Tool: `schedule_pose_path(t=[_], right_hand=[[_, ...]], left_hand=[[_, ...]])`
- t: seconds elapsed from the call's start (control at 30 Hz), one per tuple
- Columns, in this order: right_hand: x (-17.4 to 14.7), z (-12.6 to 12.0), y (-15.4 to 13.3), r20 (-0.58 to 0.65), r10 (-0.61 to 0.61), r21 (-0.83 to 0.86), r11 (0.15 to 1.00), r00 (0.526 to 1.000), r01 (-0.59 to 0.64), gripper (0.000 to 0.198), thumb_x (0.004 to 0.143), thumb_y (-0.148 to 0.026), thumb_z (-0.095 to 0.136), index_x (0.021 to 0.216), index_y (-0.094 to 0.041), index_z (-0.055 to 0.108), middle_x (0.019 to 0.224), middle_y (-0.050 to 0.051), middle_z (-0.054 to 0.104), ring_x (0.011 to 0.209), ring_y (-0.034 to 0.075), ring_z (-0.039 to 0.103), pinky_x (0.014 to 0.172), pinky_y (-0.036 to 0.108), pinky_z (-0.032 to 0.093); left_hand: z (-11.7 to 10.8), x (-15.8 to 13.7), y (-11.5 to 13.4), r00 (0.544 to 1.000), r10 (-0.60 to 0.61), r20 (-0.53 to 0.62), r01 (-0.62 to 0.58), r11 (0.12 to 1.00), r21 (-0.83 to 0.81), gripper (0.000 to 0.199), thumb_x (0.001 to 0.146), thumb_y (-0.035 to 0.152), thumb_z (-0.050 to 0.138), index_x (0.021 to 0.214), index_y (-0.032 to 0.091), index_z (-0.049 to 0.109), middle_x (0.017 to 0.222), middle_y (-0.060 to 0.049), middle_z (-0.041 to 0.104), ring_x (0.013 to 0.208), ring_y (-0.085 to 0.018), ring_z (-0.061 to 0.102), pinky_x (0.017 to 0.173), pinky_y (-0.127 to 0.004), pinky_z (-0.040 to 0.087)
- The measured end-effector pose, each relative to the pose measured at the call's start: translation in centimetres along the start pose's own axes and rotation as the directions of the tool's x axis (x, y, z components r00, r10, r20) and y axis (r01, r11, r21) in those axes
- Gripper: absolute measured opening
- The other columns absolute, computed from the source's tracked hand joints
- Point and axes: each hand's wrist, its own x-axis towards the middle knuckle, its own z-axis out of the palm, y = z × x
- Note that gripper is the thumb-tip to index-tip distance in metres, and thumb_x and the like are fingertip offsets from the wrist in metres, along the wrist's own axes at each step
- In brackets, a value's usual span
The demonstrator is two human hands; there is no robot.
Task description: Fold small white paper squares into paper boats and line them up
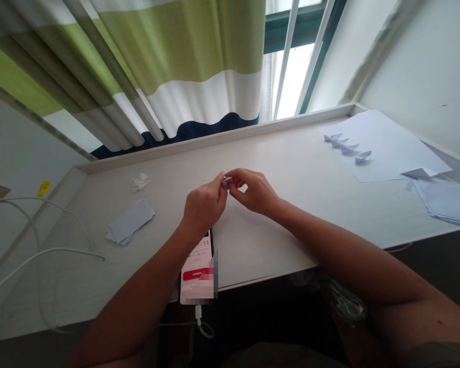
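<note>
Both of my hands meet over the middle of the desk, closed on a small piece of folded white paper [226, 182]. My left hand [204, 202] pinches it from the left, thumb uppermost. From the right, the fingertips of my right hand [255, 190] touch the same piece, with thumb and forefinger forming a loop. Most of the paper is hidden by the fingers, so its full shape cannot be made out. Below my left forearm lies a phone [197, 276] with a lit screen, partly covered by the arm.
Several small folded paper shapes [350, 148] stand on a large white sheet [391, 140] at the right. A paper stack [446, 199] lies nearby. Left are loose paper slips [131, 221], a crumpled tissue [140, 182] and white cables [61, 250]. A curtain [184, 46] hangs behind the desk [276, 245].
</note>
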Motion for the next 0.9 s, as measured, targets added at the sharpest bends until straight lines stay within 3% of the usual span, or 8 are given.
schedule_pose_path(t=[0.23, 0.4, 0.57, 0.67, 0.77, 0.9], right_hand=[[-0.14, 0.46, 0.18, 0.024, 0.002, -0.039, 0.999, 1.000, -0.001, 0.019, 0.096, -0.022, 0.064, 0.114, -0.022, 0.068, 0.096, 0.006, 0.079, 0.082, 0.020, 0.071, 0.076, 0.033, 0.054], [-0.23, 0.52, -0.39, 0.025, -0.023, -0.065, 0.998, 0.999, 0.025, 0.029, 0.096, -0.020, 0.062, 0.125, -0.021, 0.064, 0.090, 0.004, 0.076, 0.077, 0.020, 0.068, 0.074, 0.033, 0.051], [-0.13, 0.43, -0.37, 0.029, 0.065, -0.136, 0.989, 0.997, -0.061, 0.030, 0.096, -0.020, 0.063, 0.126, -0.021, 0.064, 0.088, 0.005, 0.076, 0.074, 0.022, 0.067, 0.072, 0.034, 0.050], [-0.03, 0.28, -0.13, 0.051, 0.118, -0.135, 0.985, 0.992, -0.110, 0.024, 0.096, -0.022, 0.065, 0.120, -0.020, 0.067, 0.092, 0.008, 0.079, 0.076, 0.023, 0.069, 0.072, 0.036, 0.052], [-0.03, 0.11, -0.01, 0.040, 0.121, -0.027, 0.992, 0.992, -0.120, 0.018, 0.096, -0.019, 0.062, 0.113, -0.022, 0.067, 0.090, 0.005, 0.079, 0.076, 0.022, 0.072, 0.076, 0.037, 0.056], [-0.05, -0.17, 0.03, -0.015, 0.017, 0.131, 0.991, 1.000, -0.015, 0.012, 0.101, -0.021, 0.058, 0.106, -0.022, 0.069, 0.093, 0.005, 0.078, 0.078, 0.019, 0.073, 0.077, 0.037, 0.061]], left_hand=[[-0.14, 0.25, 0.29, 0.994, -0.073, 0.078, 0.070, 0.997, 0.034, 0.028, 0.105, 0.034, 0.058, 0.117, 0.019, 0.077, 0.093, -0.015, 0.082, 0.081, -0.032, 0.079, 0.076, -0.037, 0.054], [-0.31, 0.35, 0.60, 0.998, -0.033, 0.052, 0.028, 0.995, 0.094, 0.031, 0.105, 0.032, 0.053, 0.120, 0.016, 0.076, 0.083, -0.013, 0.079, 0.069, -0.028, 0.074, 0.068, -0.034, 0.049], [-0.18, 0.36, 0.24, 0.999, -0.044, -0.003, 0.044, 0.999, 0.007, 0.029, 0.103, 0.032, 0.056, 0.115, 0.019, 0.079, 0.084, -0.011, 0.081, 0.072, -0.028, 0.076, 0.070, -0.034, 0.052], [0.07, 0.29, 0.04, 0.996, -0.076, -0.045, 0.069, 0.988, -0.135, 0.027, 0.099, 0.028, 0.060, 0.114, 0.020, 0.081, 0.089, -0.009, 0.084, 0.075, -0.025, 0.078, 0.073, -0.035, 0.056], [0.26, 0.33, 0.21, 0.983, -0.179, -0.046, 0.144, 0.898, -0.415, 0.025, 0.096, 0.025, 0.064, 0.114, 0.022, 0.081, 0.091, -0.005, 0.085, 0.077, -0.021, 0.080, 0.075, -0.033, 0.061], [0.05, 0.66, 0.69, 0.950, -0.308, 0.061, 0.249, 0.619, -0.745, 0.019, 0.093, 0.026, 0.068, 0.104, 0.020, 0.082, 0.085, -0.004, 0.084, 0.075, -0.020, 0.080, 0.068, -0.032, 0.066]])
